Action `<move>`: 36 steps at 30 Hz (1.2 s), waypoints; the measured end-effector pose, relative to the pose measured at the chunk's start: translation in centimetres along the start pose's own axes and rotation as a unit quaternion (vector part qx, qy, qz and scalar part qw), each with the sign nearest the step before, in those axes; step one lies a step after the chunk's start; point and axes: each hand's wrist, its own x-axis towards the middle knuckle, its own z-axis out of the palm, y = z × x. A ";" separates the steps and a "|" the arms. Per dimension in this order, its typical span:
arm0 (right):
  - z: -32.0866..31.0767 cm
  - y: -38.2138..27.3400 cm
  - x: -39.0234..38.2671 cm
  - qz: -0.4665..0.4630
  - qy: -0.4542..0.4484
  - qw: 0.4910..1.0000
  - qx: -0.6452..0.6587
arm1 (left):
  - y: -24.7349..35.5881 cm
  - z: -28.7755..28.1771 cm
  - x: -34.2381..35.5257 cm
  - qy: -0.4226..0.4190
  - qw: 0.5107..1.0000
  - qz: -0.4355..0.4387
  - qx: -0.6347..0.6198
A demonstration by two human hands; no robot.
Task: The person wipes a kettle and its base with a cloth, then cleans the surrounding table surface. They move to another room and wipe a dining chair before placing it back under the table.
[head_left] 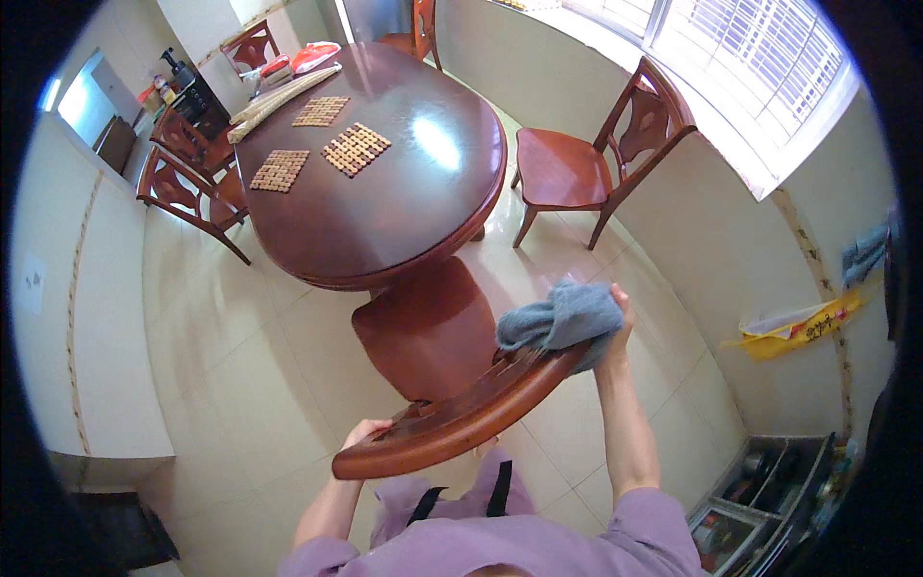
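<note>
Grey cloth (pixel 562 320) is bunched in the right hand (pixel 615 332) and pressed on the right end of the chair's top rail (pixel 461 413) — fingers closed around it. Left hand (pixel 370 433) is wrapped on the rail's left end, partly hidden behind it. Risk: chair stands on glossy tile floor (pixel 240 385) — a hard push could slide or tip it toward the oval table (pixel 385 163).

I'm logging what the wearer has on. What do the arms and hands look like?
Both forearms are bare, with lilac sleeves pushed up to about the elbows. The left hand and right hand wear no gloves; no rings or watch can be made out.
</note>
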 end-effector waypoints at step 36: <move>8.9 15.3 -15.2 -0.375 0.190 0.564 -0.711 | 9.4 -14.5 6.7 -0.026 0.993 -0.016 0.112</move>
